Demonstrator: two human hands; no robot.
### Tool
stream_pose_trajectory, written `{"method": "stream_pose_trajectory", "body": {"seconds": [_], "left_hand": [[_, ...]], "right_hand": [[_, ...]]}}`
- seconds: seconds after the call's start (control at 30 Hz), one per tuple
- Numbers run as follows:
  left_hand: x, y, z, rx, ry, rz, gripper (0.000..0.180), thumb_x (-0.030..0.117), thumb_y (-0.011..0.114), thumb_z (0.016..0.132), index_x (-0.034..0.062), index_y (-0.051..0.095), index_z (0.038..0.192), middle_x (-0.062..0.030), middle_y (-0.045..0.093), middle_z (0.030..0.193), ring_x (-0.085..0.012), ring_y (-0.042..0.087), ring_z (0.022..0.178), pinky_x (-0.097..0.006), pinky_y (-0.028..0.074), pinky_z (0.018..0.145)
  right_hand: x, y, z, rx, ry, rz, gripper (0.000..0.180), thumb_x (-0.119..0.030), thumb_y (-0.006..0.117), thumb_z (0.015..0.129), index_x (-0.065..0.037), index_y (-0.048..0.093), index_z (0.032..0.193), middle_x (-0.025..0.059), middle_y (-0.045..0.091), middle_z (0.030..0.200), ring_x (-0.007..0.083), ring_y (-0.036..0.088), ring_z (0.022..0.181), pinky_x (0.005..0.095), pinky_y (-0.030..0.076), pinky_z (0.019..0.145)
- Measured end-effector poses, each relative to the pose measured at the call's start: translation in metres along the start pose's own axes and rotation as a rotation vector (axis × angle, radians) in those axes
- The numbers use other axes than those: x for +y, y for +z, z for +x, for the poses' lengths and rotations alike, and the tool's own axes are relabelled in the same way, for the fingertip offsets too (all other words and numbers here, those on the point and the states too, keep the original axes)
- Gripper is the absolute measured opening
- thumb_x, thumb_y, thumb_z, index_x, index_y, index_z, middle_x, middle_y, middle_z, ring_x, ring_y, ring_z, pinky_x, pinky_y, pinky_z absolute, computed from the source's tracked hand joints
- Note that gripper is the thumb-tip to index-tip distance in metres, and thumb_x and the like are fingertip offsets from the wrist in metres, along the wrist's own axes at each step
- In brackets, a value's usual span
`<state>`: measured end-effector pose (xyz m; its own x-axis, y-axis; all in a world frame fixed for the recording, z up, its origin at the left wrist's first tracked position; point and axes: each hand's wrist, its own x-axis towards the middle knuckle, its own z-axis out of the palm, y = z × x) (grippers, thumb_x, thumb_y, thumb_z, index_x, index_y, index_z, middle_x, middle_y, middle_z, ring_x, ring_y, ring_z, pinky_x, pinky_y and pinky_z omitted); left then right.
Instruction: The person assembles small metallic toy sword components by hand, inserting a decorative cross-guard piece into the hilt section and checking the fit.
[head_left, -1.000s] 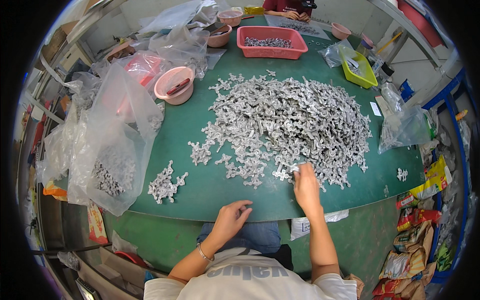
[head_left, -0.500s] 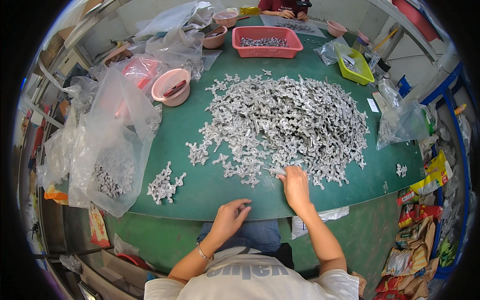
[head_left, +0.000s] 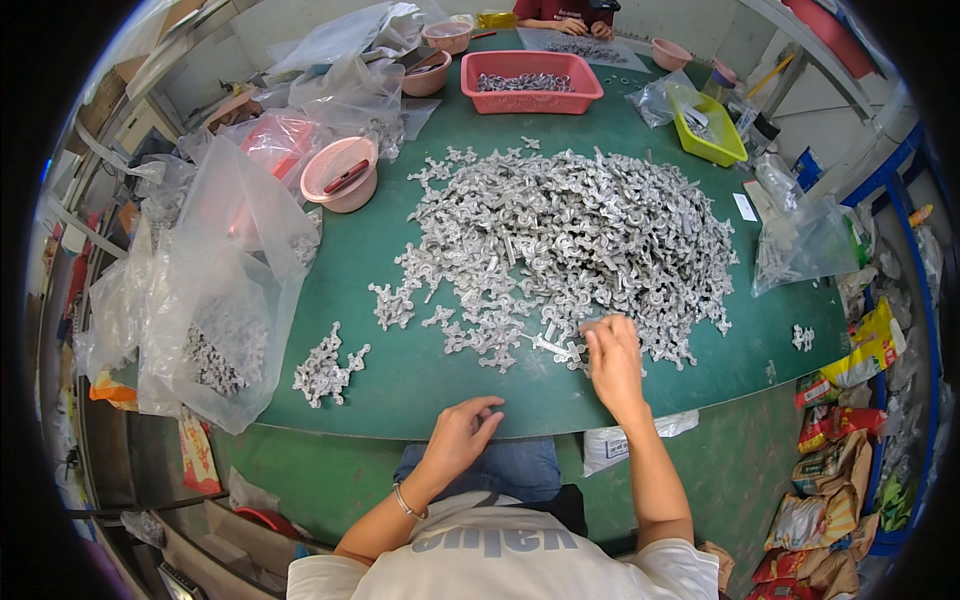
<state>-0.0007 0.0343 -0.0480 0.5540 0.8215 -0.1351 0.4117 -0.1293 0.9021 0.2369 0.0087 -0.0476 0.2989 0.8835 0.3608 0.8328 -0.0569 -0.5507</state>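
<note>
Left hand (head_left: 465,430) loosely curled, thumb apart from index finger, left forearm (head_left: 385,515) slanting inward; right hand (head_left: 612,360) farther forward, fingers bent, fingertips partly hidden, right forearm (head_left: 660,485) extended.

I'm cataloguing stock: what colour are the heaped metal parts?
The heaped metal parts are silvery grey, clearest in the head view.

Everything looks bright, and the light is soft. The clear bag (head_left: 225,285) has pale, shiny patches. Tiny dark shadows sit between the metal parts (head_left: 590,235). The worktop (head_left: 420,375) bends along its front edge, and black fills the corners.
</note>
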Motion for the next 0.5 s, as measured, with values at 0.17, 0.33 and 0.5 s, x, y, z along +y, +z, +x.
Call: {"method": "stream_pose_trajectory", "body": {"seconds": [0.17,0.33,0.5], "left_hand": [[0.0,0.003,0.001,-0.012,0.004,0.007,0.022,0.005,0.062,0.078,0.0028,0.062,0.1,-0.0045,0.055,0.066,-0.0087,0.037,0.05,-0.024,0.035,0.047],[-0.001,0.004,0.001,-0.009,-0.006,0.017,0.021,0.004,0.062,0.078,0.0022,0.062,0.099,-0.0043,0.055,0.065,-0.0087,0.039,0.051,-0.024,0.035,0.047],[0.003,0.006,0.001,-0.016,0.015,0.023,0.021,0.004,0.062,0.078,0.0019,0.062,0.099,-0.0041,0.055,0.065,-0.0087,0.039,0.051,-0.024,0.035,0.047]], "right_hand": [[-0.014,0.033,-0.014,-0.099,-0.168,-0.345,0.022,-0.013,0.06,0.077,-0.002,0.061,0.097,0.0079,0.052,0.081,0.0234,0.047,0.081,0.0347,0.035,0.069],[-0.015,0.047,-0.023,-0.031,-0.161,-0.373,0.019,-0.007,0.056,0.072,0.001,0.058,0.088,0.0099,0.05,0.081,0.024,0.047,0.081,0.0347,0.035,0.068],[-0.017,0.05,-0.021,-0.049,-0.128,-0.462,0.013,-0.004,0.052,0.069,-0.002,0.053,0.082,0.0101,0.049,0.079,0.0248,0.046,0.08,0.0337,0.036,0.069]]}}
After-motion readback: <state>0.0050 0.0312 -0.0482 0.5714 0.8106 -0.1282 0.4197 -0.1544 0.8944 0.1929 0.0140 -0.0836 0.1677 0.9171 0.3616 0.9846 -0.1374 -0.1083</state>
